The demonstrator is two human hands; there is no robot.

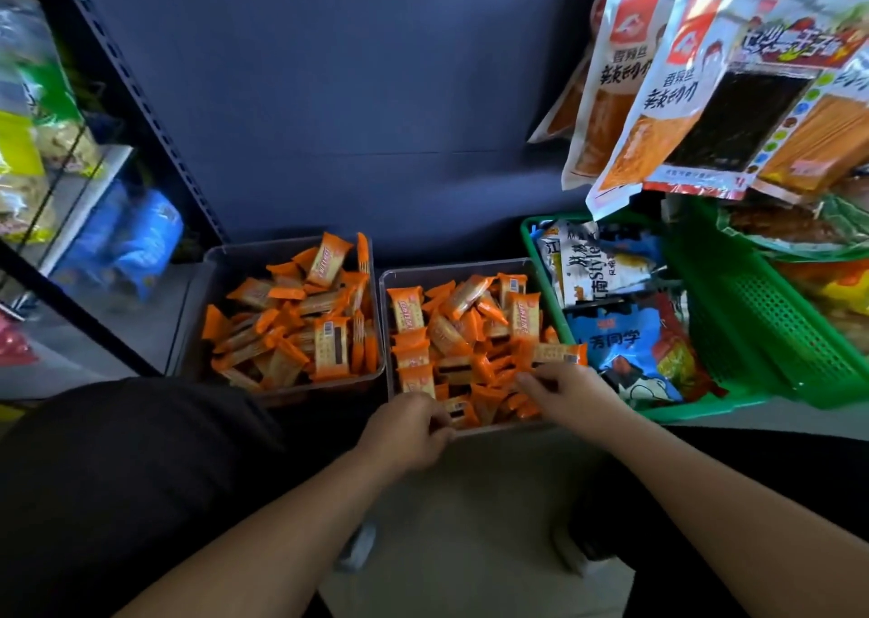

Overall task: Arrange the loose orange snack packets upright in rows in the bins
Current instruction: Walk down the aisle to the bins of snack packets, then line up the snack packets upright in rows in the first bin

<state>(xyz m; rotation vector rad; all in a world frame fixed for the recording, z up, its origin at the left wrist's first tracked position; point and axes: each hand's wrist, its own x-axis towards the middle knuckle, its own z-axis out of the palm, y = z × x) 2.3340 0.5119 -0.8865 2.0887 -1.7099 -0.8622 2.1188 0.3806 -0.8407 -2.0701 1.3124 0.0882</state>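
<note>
Orange snack packets [465, 335] fill two clear plastic bins; nearly all lie jumbled, flat or slanted.

Hands: both are at the near bin [451, 266].
- Left hand [409, 424]: at the bin's near-left corner, fingers curled down among the packets. Cannot tell whether they grip one.
- Right hand [569, 392]: at the near-right side, fingers bent into the heap, tips touching packets. Grip likewise unclear.

Progress (judgement): early.
- Just beyond the left hand, along the bin's left wall, a few packets stand face-on, one behind another. This looks like the start of a row.
- Between and beyond the hands, the rest of this bin is a loose pile.
- The second bin [221, 260], left of the left hand and farther back, shows no row. Some packets are propped up at random angles.
- Left to do: most of the near bin and all of the second.

Writing:
- Orange packets: pale script down the face, too blurred to read.
- Green basket [752, 316], right of the right hand: a blue packet [630, 340] reads "芳同学".
- A white packet [588, 265] behind the blue one shows "Style" after a Chinese character.
- Hanging packs [658, 91], above and beyond the right hand: a red-and-white logo and "香辣丝". The larger characters below are too distorted to be sure of.
</note>
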